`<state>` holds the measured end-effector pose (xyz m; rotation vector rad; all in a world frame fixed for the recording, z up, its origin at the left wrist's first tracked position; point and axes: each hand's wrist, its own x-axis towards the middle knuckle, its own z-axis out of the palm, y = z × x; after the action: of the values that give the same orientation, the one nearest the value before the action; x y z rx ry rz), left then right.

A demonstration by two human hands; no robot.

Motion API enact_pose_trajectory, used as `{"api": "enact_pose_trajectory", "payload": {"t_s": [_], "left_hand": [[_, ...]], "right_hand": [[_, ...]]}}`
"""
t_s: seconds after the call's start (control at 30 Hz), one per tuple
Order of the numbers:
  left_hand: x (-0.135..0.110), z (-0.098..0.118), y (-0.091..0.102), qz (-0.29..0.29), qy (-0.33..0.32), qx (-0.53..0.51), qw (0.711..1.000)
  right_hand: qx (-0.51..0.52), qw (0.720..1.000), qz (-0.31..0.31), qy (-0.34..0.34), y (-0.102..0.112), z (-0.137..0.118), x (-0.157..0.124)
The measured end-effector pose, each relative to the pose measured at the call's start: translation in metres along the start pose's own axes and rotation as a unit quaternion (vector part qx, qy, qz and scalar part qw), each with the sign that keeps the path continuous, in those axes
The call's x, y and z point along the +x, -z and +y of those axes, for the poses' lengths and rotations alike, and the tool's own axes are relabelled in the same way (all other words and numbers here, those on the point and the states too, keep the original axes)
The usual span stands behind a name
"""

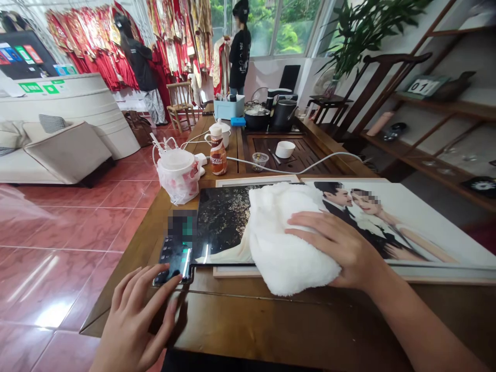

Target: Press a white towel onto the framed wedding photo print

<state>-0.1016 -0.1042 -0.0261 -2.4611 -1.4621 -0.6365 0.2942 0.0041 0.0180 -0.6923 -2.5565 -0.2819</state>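
Note:
My right hand (341,248) is curled on a fluffy white cloth (287,222), pressing it against a dark glossy photo panel (222,222) that lies over pale wooden frames. The thumb is hidden by the cloth. Beside it a large framed couple portrait (418,206) extends to the right. My left hand (139,315) has its fingers spread, fingertips at the lower edge of a smartphone (176,248) with a lit screen. The phone lies on the wooden table (232,310), left of the dark panel.
Behind the phone stand a plastic-wrapped cup (178,173) and a brown-labelled bottle (218,155). Further back are a small white bowl (285,150), a white cable (325,157), a black pot (258,118) and a kettle (284,113). Two people in black stand near hanging red garments (101,57).

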Motion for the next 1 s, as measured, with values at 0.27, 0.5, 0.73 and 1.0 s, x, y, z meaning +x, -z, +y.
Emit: {"api": "enact_pose_trajectory", "payload": {"t_s": [0.27, 0.5, 0.73, 1.0], "left_hand": [[-0.004, -0.004, -0.001, 0.002, 0.088, 0.005, 0.996], [0.001, -0.01, -0.004, -0.025, 0.175, 0.039, 0.983], [0.014, -0.006, -0.006, -0.082, 0.135, 0.019, 0.987], [0.024, -0.004, -0.012, -0.078, 0.112, 0.026, 0.99]], "right_hand": [[-0.016, 1.0, 0.006, 0.004, 0.0, 0.001, -0.001], [-0.011, 1.0, -0.003, -0.006, -0.001, 0.0, -0.002], [0.002, 1.0, -0.006, -0.003, -0.001, 0.001, -0.001], [0.006, 1.0, -0.003, -0.005, 0.0, 0.0, 0.0]]}}
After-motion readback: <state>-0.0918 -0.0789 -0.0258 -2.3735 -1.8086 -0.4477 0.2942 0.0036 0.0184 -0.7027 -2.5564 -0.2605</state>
